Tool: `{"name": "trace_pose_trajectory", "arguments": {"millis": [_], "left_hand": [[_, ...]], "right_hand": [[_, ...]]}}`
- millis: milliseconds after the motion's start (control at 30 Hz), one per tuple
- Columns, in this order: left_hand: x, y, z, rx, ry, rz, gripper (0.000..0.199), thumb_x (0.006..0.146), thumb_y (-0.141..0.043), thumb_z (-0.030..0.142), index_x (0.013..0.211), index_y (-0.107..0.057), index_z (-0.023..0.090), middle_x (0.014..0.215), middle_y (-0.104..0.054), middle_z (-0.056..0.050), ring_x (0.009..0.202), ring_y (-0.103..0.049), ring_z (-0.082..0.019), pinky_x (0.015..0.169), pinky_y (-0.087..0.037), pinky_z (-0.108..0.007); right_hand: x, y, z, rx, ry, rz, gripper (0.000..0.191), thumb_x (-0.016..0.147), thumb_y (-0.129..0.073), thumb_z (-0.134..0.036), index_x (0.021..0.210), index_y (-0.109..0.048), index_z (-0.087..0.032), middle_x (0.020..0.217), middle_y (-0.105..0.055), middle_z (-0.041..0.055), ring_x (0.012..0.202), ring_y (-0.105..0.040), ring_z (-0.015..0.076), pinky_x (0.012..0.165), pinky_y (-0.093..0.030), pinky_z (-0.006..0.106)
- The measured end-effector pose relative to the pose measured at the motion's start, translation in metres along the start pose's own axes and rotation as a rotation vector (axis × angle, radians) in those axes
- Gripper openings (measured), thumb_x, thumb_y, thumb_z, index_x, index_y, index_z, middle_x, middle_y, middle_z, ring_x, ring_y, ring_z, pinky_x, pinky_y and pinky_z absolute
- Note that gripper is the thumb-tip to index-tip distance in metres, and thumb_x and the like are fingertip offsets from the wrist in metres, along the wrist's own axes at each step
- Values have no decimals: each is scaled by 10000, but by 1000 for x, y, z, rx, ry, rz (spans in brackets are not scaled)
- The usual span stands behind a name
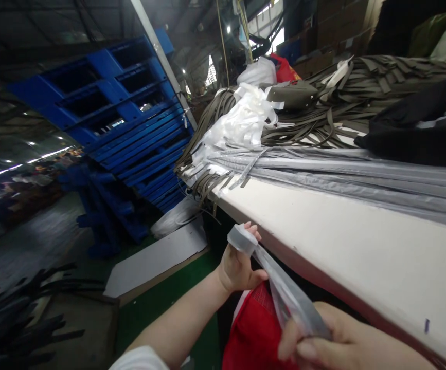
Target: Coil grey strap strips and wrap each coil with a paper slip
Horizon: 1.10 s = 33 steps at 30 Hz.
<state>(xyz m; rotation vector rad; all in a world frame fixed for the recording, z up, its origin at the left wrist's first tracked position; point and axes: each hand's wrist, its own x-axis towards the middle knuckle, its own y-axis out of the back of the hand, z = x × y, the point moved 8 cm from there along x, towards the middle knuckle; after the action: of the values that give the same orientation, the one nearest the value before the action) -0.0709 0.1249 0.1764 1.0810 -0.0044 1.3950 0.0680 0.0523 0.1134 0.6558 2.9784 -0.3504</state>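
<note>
A shiny grey fabric strip (290, 288) stretches between my two hands, beside the front edge of the white table (338, 226). Its far end loops over the fingers of my left hand (236, 270), which holds it with the thumb standing apart. Lower right, my right hand (338, 334) pinches the strip between thumb and fingers. Part of the strip beyond the right hand is hidden. Under the strip shows red cloth (253, 329). On the table, a bundle of long grey strips (342, 174) runs from the left end toward the right.
Dark olive straps (377, 82) are heaped at the table's back, near white strips (242, 121) and black cloth (419, 123). Blue pallets (130, 128) are stacked on the left. A pale board (157, 257) lies on the green floor. Dark strips (14, 318) are piled lower left.
</note>
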Motion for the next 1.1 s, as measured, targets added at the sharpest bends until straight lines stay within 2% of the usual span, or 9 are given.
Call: {"name": "trace_pose_trajectory", "arguments": {"millis": [100,233,333,433,533,667,833,967,1100], "left_hand": [[-3,-11,-19,244,15,-344,622,778,-554,694,971,-690,119,939,-682,-188,945,-629,-325,928,-444,-457],[-8,-1,-46,180,407,-691,649,918,-309,650,625,-632,170,516,-552,-34,541,-566,-164,623,-453,-272],[-34,-5,-46,-228,832,-887,709,908,-242,703,611,-596,166,331,-368,52,314,-366,-99,471,-393,-235],[-54,-20,-25,-641,1052,-931,676,880,-321,726,651,-600,154,286,-319,82,254,-282,-85,399,-347,-228],[-64,-32,-6,-938,1147,-939,675,881,-350,717,697,-632,132,291,-310,94,245,-267,-75,410,-385,-233],[-55,-24,-6,-1134,1180,-814,694,941,-299,642,736,-672,95,300,-303,94,234,-265,-63,452,-436,-231],[-16,9,-11,-1262,1115,-485,796,989,-104,570,725,-681,89,289,-251,89,219,-233,-62,474,-459,-234],[34,48,1,-1186,773,-102,627,1003,-236,520,919,-679,83,425,-353,79,335,-367,-59,662,-528,-276],[57,99,10,-541,205,323,440,993,-349,460,1223,-546,139,770,-582,-14,745,-623,-153,1018,-436,-447]], "right_hand": [[-13,41,0,-88,-63,121,511,854,-532,-617,988,-672,-145,604,-591,0,442,-480,93,424,-407,198],[-18,99,-11,-746,6,678,424,829,-605,-478,1125,-637,-176,1054,-696,129,946,-653,291,863,-534,446],[-8,80,-18,-1008,162,831,647,788,-657,-382,1377,-459,-202,1367,-543,161,1251,-510,335,1065,-406,548],[15,44,-8,-952,225,667,677,844,-590,-327,1461,-334,-216,1435,-490,138,1312,-477,286,1094,-410,500],[27,32,7,-814,160,587,567,907,-472,-291,1449,-344,-184,1398,-537,150,1249,-551,269,1059,-449,475],[23,44,15,-623,111,598,513,917,-462,-320,1414,-385,-219,1273,-636,116,1071,-657,257,944,-524,409],[33,62,4,-562,173,589,421,950,-436,-420,1333,-501,-257,1201,-665,81,1061,-636,260,953,-493,378],[68,53,-12,-491,221,439,414,959,-378,-517,1116,-651,-247,1107,-690,75,1065,-617,274,975,-462,377],[81,12,-28,-318,190,107,445,923,-434,-579,862,-651,-195,856,-681,53,823,-630,216,781,-499,300]]}}
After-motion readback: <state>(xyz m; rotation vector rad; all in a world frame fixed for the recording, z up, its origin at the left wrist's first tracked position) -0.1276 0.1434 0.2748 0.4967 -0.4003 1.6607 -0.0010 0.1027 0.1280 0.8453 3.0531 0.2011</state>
